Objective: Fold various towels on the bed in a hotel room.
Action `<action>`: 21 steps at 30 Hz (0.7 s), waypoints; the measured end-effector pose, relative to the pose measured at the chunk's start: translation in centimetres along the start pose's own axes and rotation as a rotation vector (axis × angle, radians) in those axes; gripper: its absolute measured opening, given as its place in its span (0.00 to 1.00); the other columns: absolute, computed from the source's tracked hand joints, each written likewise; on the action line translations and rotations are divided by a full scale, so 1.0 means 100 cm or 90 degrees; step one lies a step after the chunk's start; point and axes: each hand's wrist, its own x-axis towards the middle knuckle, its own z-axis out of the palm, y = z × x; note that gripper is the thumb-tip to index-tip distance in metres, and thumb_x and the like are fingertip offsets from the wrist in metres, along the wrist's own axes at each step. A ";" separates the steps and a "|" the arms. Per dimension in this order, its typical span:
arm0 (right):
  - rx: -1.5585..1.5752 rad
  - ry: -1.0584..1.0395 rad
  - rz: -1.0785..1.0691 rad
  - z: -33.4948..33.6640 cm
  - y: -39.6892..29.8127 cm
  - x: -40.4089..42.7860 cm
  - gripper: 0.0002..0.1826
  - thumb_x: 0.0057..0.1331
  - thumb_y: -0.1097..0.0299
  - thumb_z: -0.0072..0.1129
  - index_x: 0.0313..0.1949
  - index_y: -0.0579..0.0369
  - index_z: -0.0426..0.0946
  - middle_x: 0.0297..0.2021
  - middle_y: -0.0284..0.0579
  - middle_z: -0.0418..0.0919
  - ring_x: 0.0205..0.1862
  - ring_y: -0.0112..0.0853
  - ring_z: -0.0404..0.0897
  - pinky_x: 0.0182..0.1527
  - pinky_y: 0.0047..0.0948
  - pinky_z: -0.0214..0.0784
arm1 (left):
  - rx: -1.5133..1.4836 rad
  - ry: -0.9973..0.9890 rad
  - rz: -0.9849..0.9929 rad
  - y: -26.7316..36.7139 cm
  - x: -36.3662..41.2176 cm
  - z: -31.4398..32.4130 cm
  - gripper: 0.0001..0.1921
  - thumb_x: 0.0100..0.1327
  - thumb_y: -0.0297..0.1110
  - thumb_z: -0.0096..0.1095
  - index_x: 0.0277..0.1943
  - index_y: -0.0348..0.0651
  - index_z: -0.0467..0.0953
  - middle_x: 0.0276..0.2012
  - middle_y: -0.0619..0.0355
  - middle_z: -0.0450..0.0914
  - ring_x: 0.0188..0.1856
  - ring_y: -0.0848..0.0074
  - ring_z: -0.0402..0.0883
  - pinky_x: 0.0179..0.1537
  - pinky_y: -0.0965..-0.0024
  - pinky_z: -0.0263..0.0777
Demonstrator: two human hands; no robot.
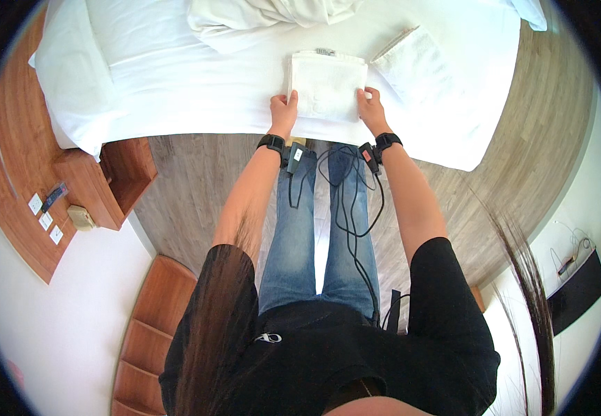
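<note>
A folded white towel (327, 86) lies near the front edge of a bed (186, 99) with white sheets, a small label at its far edge. My left hand (283, 110) grips its left side, thumb on top. On the opposite side, my right hand (371, 108) holds the right edge between thumb and fingers. A second folded white towel (416, 65) rests on the sheet to the right, tilted. Both wrists carry black straps with small black devices, and cables run down from them.
Bunched white bedding (274, 18) lies beyond the towel, and a pillow (74, 78) is at the left. A wooden bedside shelf (108, 182) adjoins the headboard panel. Wooden shelving (149, 333) stands at lower left. A black wall-mounted screen (578, 294) is on the right.
</note>
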 end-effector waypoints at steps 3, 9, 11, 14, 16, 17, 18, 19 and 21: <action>0.003 -0.020 0.109 -0.004 0.013 -0.001 0.32 0.62 0.49 0.46 0.56 0.61 0.55 0.38 0.62 0.73 0.39 0.45 0.75 0.42 0.32 0.66 | 0.307 0.204 0.299 0.005 -0.013 0.010 0.25 0.57 0.40 0.55 0.53 0.35 0.59 0.51 0.42 0.63 0.55 0.56 0.61 0.56 0.59 0.55; -0.367 0.126 -0.413 0.007 -0.023 -0.038 0.33 0.59 0.54 0.50 0.60 0.54 0.54 0.61 0.54 0.52 0.61 0.40 0.56 0.57 0.39 0.53 | 0.631 0.089 0.694 0.040 -0.045 0.012 0.32 0.56 0.42 0.55 0.61 0.43 0.54 0.62 0.49 0.52 0.65 0.60 0.48 0.61 0.53 0.46; -0.632 -0.009 -0.486 0.015 -0.021 -0.042 0.33 0.59 0.57 0.50 0.62 0.50 0.51 0.64 0.40 0.48 0.65 0.35 0.48 0.61 0.42 0.46 | 0.658 0.031 0.655 0.022 -0.033 0.014 0.35 0.56 0.45 0.55 0.64 0.51 0.50 0.66 0.58 0.45 0.67 0.64 0.42 0.62 0.52 0.42; -0.666 -0.072 -0.439 0.011 -0.012 -0.029 0.34 0.60 0.58 0.48 0.63 0.46 0.48 0.66 0.33 0.41 0.67 0.30 0.43 0.62 0.42 0.45 | 0.779 -0.043 0.558 0.018 -0.019 0.023 0.37 0.54 0.47 0.56 0.65 0.58 0.47 0.67 0.66 0.41 0.68 0.68 0.37 0.62 0.48 0.38; -0.684 -0.047 -0.440 0.013 -0.021 -0.034 0.33 0.60 0.60 0.48 0.63 0.48 0.49 0.65 0.36 0.43 0.66 0.32 0.46 0.62 0.42 0.46 | 0.789 -0.022 0.551 0.024 -0.027 0.026 0.37 0.54 0.47 0.56 0.65 0.57 0.47 0.67 0.64 0.42 0.68 0.67 0.38 0.62 0.49 0.38; -0.685 -0.043 -0.445 0.012 -0.027 -0.039 0.33 0.60 0.60 0.48 0.63 0.48 0.49 0.65 0.36 0.43 0.66 0.32 0.46 0.62 0.42 0.46 | 0.799 0.001 0.545 0.031 -0.032 0.024 0.37 0.54 0.46 0.56 0.65 0.56 0.48 0.67 0.62 0.43 0.68 0.67 0.39 0.62 0.49 0.38; -0.669 -0.023 -0.436 0.009 -0.028 -0.048 0.32 0.60 0.62 0.47 0.62 0.50 0.50 0.65 0.39 0.45 0.66 0.34 0.47 0.61 0.42 0.47 | 0.784 0.012 0.557 0.034 -0.043 0.023 0.36 0.55 0.45 0.56 0.65 0.55 0.49 0.66 0.60 0.44 0.68 0.66 0.40 0.62 0.49 0.39; -0.651 0.003 -0.439 0.008 -0.033 -0.053 0.31 0.60 0.63 0.47 0.62 0.51 0.51 0.64 0.42 0.47 0.65 0.36 0.48 0.61 0.42 0.48 | 0.770 0.035 0.571 0.038 -0.054 0.017 0.35 0.55 0.43 0.56 0.65 0.54 0.49 0.66 0.57 0.45 0.67 0.65 0.40 0.62 0.49 0.41; -0.533 -0.015 -0.439 -0.004 -0.037 -0.085 0.30 0.59 0.67 0.48 0.61 0.56 0.52 0.62 0.48 0.51 0.64 0.42 0.49 0.59 0.44 0.50 | 0.702 0.006 0.572 0.030 -0.077 -0.009 0.33 0.56 0.40 0.55 0.64 0.51 0.51 0.65 0.54 0.47 0.67 0.62 0.43 0.60 0.49 0.46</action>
